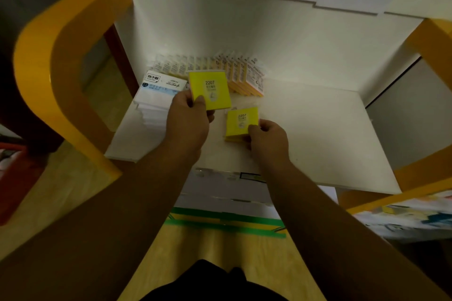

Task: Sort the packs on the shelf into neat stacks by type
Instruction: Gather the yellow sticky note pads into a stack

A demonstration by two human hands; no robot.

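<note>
My left hand (188, 120) grips a yellow pack marked 2207 (210, 89) by its lower left corner and holds it above the white shelf (318, 134). My right hand (266, 139) pinches the lower right corner of a second yellow 2207 pack (241, 121), which lies on top of a short stack of the same kind on the shelf. A row of upright orange-and-white packs (244, 76) leans along the back wall. White packs (159, 95) are piled at the left.
The shelf unit has yellow-orange side frames (49, 56) at both sides and a white panel above. To the right of the yellow stack the shelf surface is bare white. White boxes (220, 190) and green strips sit below the front edge.
</note>
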